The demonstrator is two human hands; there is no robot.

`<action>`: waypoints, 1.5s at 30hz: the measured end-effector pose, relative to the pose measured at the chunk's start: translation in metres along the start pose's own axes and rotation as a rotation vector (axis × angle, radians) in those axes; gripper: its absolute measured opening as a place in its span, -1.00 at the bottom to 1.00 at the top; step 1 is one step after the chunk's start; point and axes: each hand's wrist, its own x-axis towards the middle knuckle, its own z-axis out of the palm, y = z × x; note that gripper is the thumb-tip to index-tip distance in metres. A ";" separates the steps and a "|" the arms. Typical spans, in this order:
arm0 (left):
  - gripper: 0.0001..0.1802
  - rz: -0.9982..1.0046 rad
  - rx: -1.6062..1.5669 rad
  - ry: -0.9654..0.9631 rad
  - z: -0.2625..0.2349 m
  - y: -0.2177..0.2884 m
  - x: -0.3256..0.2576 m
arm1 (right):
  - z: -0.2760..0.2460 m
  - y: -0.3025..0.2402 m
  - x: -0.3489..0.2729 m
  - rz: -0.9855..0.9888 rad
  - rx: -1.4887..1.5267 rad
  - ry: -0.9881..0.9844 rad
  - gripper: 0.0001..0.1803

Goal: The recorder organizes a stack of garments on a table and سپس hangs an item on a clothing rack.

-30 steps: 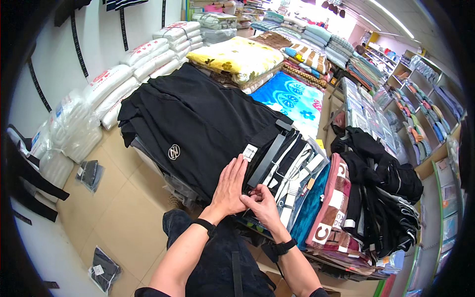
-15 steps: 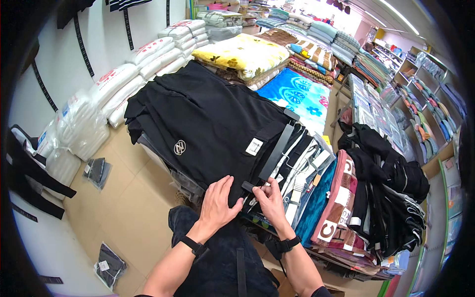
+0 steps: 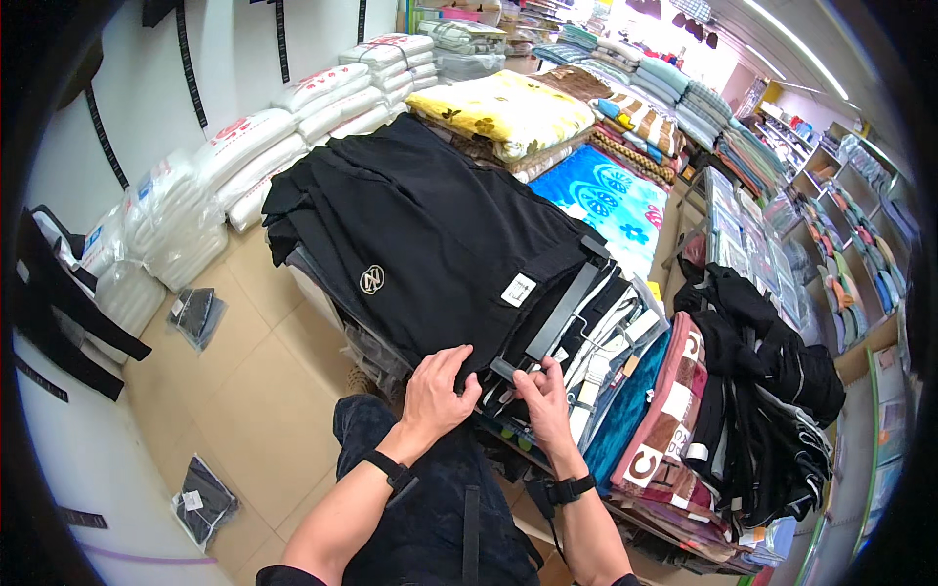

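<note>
A pair of black trousers (image 3: 420,234), or a similar black garment, lies spread over a stack, with a white tag (image 3: 517,289) near its waist edge and a small pale emblem. My left hand (image 3: 435,396) rests on its near corner, fingers laid on the cloth and thumb a little apart. A dark clip hanger (image 3: 565,308) runs along the waist edge. At the hanger's near clip, my right hand (image 3: 543,405) is closed, thumb and forefinger pinching the clip end. Whether the cloth sits between the clip's jaws cannot be made out.
Several hung black-and-white garments (image 3: 611,347) stand right of the hanger. Beyond them are a folded brown-and-pink blanket (image 3: 660,415) and a heap of black clothes (image 3: 762,391). White wrapped bundles (image 3: 244,146) line the left wall. Bagged garments (image 3: 203,500) lie on the tiled floor.
My view has shifted slightly, so the scene sits further right. My left fingers and thumb have drawn closer together. My right hand stays at the hanger's near clip.
</note>
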 end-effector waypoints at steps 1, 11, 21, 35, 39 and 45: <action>-0.55 0.002 0.009 -0.001 0.000 0.001 -0.001 | -0.001 0.000 0.000 -0.006 0.009 0.002 -0.38; -0.52 0.001 0.040 -0.045 -0.003 -0.002 0.001 | -0.005 -0.002 0.002 -0.006 0.040 0.029 -0.36; -0.53 -0.010 0.044 -0.045 -0.004 -0.001 -0.001 | 0.001 -0.001 0.005 -0.013 0.028 0.056 -0.31; -0.65 -0.068 0.013 -0.033 -0.002 -0.004 -0.007 | 0.029 -0.022 0.004 -0.050 -0.103 0.076 -0.34; -0.68 -0.071 0.004 -0.042 -0.002 -0.001 -0.005 | 0.032 -0.015 0.008 -0.037 -0.104 0.099 -0.35; -0.73 -0.087 -0.034 -0.056 -0.001 -0.001 -0.007 | 0.039 -0.010 0.014 -0.080 -0.354 0.151 -0.37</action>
